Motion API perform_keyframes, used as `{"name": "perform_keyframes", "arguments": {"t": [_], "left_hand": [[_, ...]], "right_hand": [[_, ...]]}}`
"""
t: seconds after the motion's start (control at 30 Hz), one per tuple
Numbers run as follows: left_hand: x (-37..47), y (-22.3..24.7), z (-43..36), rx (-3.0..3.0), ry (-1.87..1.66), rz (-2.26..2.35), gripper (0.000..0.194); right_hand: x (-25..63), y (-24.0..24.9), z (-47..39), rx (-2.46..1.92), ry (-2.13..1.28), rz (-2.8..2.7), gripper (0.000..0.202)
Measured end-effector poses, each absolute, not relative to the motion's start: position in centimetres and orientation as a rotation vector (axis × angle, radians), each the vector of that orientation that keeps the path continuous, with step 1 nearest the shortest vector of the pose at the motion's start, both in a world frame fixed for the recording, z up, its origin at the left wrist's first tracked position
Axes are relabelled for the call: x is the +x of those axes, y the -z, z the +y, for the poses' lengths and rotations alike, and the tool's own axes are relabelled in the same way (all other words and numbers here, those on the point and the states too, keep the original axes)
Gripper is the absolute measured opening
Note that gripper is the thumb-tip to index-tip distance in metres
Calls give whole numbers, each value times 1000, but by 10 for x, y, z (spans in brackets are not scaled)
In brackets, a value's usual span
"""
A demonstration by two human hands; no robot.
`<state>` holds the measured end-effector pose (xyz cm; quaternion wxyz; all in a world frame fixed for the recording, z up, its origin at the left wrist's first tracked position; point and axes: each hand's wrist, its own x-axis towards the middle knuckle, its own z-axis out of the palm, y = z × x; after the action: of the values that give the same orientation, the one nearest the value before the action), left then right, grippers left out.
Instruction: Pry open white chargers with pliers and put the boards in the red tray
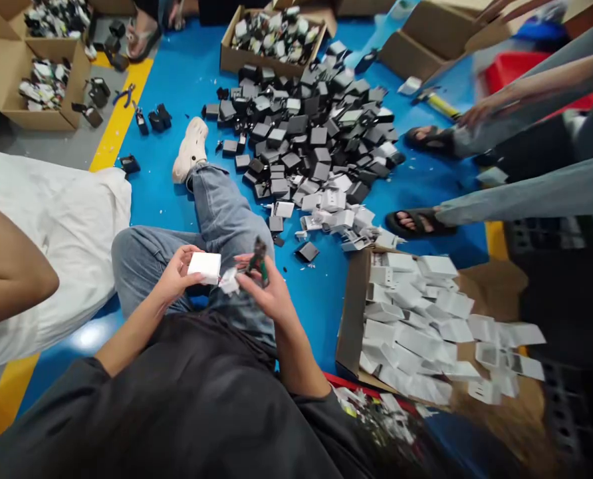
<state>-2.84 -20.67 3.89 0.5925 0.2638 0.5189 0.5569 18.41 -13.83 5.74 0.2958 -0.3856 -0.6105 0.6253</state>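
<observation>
- Covering most of the ground is a blue floor (177,80) where the person sits, one leg in jeans stretched out.
- Spreading ahead of that leg lies a pile of black blocks (306,126), with white pieces at its near edge.
- To the right sits a cardboard box (349,313) heaped with white shells.
- Over the lap, the left hand (174,279) pinches a white block (205,266) between thumb and fingertips.
- Just beside it, the right hand (269,293) has its fingers curled around small pliers (259,259) — tips pointing up.
</observation>
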Motion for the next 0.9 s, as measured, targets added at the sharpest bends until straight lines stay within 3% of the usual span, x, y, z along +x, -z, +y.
{"name": "perform_keyframes", "arguments": {"t": [0.07, 0.2, 0.43, 0.6, 0.9], "left_hand": [[-34, -39, -214, 497, -1355, 1188, 66], [-42, -46, -221, 337, -1319, 1135, 73], [-40, -40, -227, 294, -1367, 1080, 69], [-38, -31, -234, 199, -1387, 1100, 70], [-19, -10, -251, 12, -1436, 948, 58]], "right_hand": [[194, -52, -139, -1094, -1781, -1368, 30], [202, -42, -161, -1083, -2119, -970, 40], [193, -30, -225, -897, -2537, -1012, 56], [192, -26, -235, -740, -2564, -1145, 59], [169, 23, -202, -1069, -2256, -1075, 58]]}}
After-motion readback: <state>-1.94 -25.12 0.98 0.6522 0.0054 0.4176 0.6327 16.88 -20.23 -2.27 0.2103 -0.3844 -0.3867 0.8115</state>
